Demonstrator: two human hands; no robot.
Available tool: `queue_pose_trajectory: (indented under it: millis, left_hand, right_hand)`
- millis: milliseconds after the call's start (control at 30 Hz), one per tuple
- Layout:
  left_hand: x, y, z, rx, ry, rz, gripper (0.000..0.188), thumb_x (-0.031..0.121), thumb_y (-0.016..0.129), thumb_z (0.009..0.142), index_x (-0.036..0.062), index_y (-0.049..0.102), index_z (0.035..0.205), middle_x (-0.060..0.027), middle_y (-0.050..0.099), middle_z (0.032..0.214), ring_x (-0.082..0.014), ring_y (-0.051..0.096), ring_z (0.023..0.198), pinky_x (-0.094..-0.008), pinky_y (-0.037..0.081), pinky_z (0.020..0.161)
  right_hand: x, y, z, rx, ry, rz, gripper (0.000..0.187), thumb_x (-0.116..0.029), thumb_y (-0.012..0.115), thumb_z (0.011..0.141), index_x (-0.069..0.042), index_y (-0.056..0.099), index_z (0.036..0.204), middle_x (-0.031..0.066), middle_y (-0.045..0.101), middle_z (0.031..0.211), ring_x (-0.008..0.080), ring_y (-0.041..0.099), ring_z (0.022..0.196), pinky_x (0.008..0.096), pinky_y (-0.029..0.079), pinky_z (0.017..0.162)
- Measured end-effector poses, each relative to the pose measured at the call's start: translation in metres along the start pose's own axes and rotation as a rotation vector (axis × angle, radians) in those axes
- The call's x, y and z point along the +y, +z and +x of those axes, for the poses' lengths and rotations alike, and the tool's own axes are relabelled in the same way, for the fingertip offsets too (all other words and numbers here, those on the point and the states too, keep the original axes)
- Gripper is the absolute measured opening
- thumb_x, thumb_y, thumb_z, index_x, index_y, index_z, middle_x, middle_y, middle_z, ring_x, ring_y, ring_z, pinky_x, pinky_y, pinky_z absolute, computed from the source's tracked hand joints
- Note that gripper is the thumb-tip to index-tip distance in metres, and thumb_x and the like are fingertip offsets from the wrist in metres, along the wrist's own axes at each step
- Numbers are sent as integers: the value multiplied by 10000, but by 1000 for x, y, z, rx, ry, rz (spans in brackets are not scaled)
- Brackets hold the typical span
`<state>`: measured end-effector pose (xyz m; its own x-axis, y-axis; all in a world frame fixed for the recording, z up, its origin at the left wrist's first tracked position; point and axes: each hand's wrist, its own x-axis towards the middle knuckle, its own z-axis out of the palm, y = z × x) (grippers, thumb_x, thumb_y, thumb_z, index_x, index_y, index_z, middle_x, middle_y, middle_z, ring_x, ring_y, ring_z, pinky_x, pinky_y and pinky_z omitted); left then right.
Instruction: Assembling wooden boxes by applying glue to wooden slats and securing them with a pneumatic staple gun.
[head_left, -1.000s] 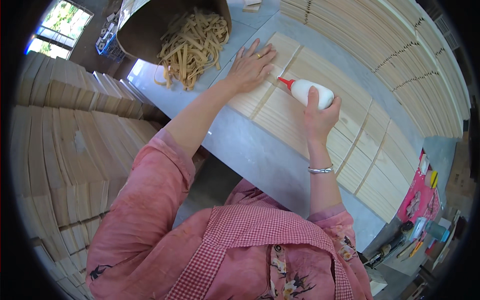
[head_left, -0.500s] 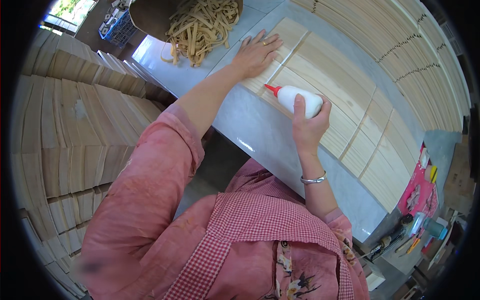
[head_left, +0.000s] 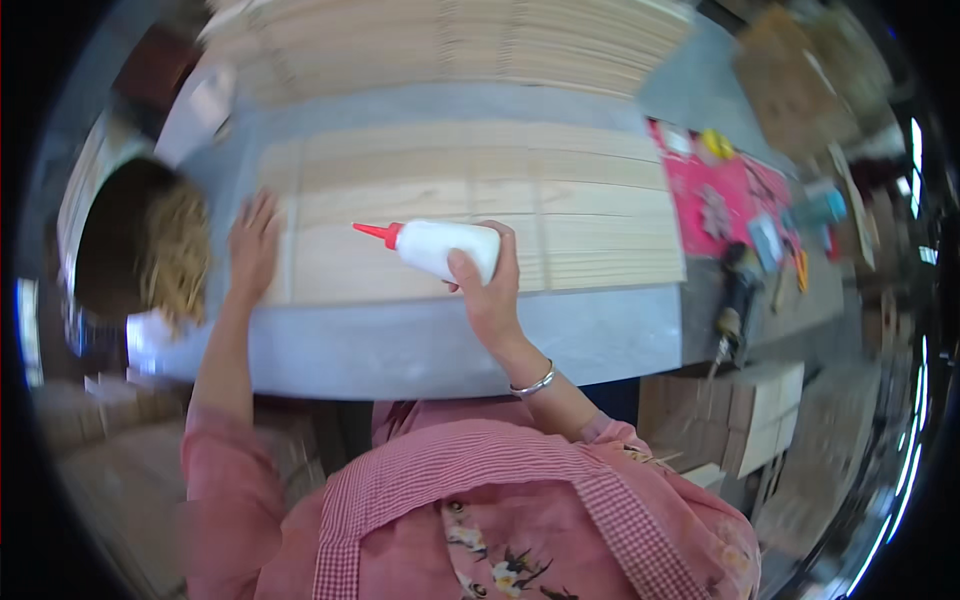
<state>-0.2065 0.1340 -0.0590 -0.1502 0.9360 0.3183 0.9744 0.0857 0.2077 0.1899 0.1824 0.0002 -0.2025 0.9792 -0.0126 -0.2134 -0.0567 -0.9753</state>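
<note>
Grey tbl [head_left: 420,345]: wht btl [head_left: 432,247] in R hand [head_left: 490,290], boards [head_left: 385,190] by L hand [head_left: 254,250].

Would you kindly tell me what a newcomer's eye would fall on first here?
Probably the white bottle with its red tip, held in the right hand over the pale boards. Next might come the vivid pink sheet just past the boards' right end. At the far left, the heap of tan strips in a dark-mouthed container also stands out.

White bottle [head_left: 432,246] now farther from the left hand [head_left: 255,243].
</note>
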Motion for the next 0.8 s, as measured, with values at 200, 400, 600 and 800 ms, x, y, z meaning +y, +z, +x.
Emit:
queue_pose_trajectory:
  millis: [200, 400, 600, 800]
  left_hand:
    - [19, -2, 10, -86, -44, 61, 467, 270, 406, 1072, 90, 488, 1495, -73, 450, 1573, -368, 363, 1464, -449, 296, 1190]
    - [22, 5, 11, -80, -105, 115, 465, 290, 428, 1056, 30, 539, 1425, -181, 474, 1529, -398, 414, 1415, -467, 302, 1191]
    - [52, -22, -49, -73, 94, 122, 770, 486, 520, 982, 28, 333, 1572, -197, 279, 1646, -409, 230, 1522, -524, 203, 1214]
    - [142, -41, -66, -276, 215, 154, 835, 498, 595, 941, 82, 287, 1596, -195, 221, 1666, -422, 171, 1540, -553, 200, 1201]
  right_hand:
    - [-40, -174, 42, 448, -417, -97, 530, -28, 639, 849, -57, 376, 1308, 169, 474, 1215, 285, 573, 1021, 365, 578, 766]
    - [-51, -349, 116, 833, -503, -729, 465, -60, 748, 726, -43, 436, 1071, 107, 506, 1038, 242, 533, 933, 356, 476, 833]
    - [-35, -394, 190, 850, -376, -844, 452, -148, 812, 703, -45, 493, 1006, 127, 547, 940, 304, 568, 837, 384, 491, 781]
    - [-58, -384, 193, 775, -281, -1365, 521, -309, 801, 791, -6, 554, 1137, 190, 558, 1240, 361, 556, 1132, 466, 454, 973]
